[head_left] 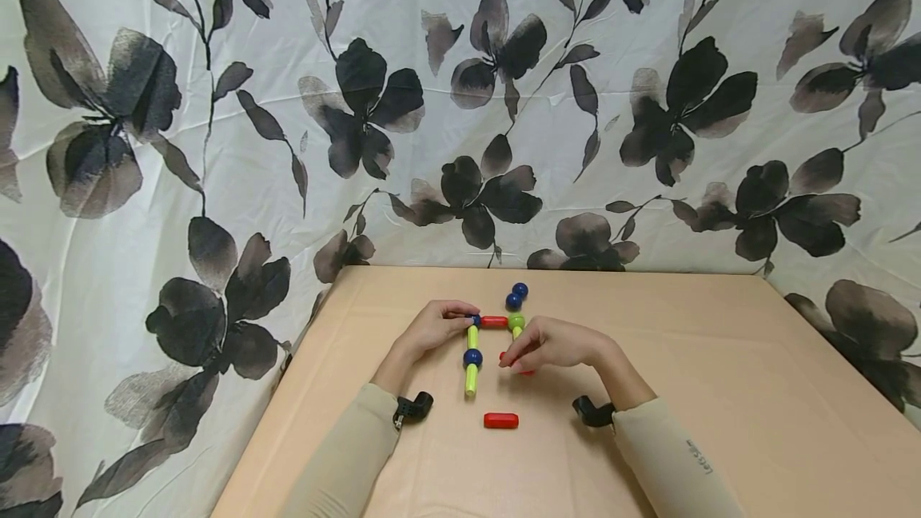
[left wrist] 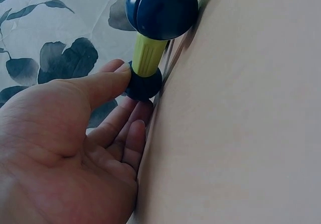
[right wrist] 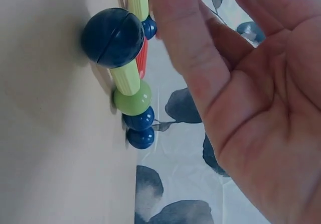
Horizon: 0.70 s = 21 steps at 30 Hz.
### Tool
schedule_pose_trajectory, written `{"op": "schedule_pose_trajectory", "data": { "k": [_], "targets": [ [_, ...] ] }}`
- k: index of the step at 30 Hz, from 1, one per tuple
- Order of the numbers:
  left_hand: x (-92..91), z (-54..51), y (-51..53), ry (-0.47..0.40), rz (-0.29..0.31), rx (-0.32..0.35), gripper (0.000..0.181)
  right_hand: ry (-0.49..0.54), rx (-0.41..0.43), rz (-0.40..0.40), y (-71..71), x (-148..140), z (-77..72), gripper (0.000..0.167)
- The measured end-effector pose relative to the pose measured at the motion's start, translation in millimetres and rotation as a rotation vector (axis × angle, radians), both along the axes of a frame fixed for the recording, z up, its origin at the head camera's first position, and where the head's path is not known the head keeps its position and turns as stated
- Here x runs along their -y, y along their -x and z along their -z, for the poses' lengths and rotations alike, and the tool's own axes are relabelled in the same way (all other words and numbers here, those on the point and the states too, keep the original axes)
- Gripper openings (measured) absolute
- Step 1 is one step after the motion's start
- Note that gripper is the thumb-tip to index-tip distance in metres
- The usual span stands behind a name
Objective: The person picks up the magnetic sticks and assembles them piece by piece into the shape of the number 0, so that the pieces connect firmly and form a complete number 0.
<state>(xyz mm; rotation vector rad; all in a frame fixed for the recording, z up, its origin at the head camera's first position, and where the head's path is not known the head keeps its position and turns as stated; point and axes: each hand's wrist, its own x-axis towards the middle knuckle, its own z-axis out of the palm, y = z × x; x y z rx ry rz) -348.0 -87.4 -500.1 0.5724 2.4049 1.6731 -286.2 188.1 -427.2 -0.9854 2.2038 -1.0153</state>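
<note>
My left hand (head_left: pixel 440 332) pinches a small blue ball (left wrist: pixel 144 83) at the far left corner of a stick-and-ball frame. From that ball a yellow-green stick (head_left: pixel 472 336) runs to a larger blue ball (head_left: pixel 472 357), and a second yellow-green stick (head_left: pixel 471 380) follows. A red stick (head_left: pixel 493 322) spans from the held ball to a green ball (head_left: pixel 516 321). My right hand (head_left: pixel 557 344) holds another red stick (head_left: pixel 528 372), mostly covered by the fingers. Beside that hand, a blue ball (right wrist: pixel 113 37) on a yellow-green stick (right wrist: pixel 126 79) joins the green ball; the hand hides it in the head view.
One loose red stick (head_left: pixel 500 420) lies on the tan table (head_left: pixel 719 390) nearer the person. Two small blue balls (head_left: pixel 513 301) sit behind the green ball. A floral curtain (head_left: pixel 432 126) hangs beyond the table's far edge.
</note>
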Motion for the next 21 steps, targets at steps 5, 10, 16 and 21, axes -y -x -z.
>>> {"op": "schedule_pose_trajectory", "data": {
  "k": [5, 10, 16, 21],
  "targets": [
    [-0.4, -1.2, -1.1, 0.007, -0.004, 0.007, 0.026, 0.04, 0.031, 0.054, 3.0, -5, 1.2, 0.022],
    [-0.8, -1.9, -2.1, 0.013, -0.004, 0.004, 0.027, 0.038, 0.037, 0.08, 4.9, -9, 1.7, 0.021],
    [-0.8, -3.7, -2.3, 0.004, 0.001, 0.01, 0.026, 0.013, 0.129, 0.059, 3.3, -12, 2.9, 0.025],
    [-0.6, -3.9, -2.7, 0.0, -0.001, 0.012, 0.027, -0.006, 0.215, 0.037, 3.0, -11, 8.6, 0.027]
  ]
}}
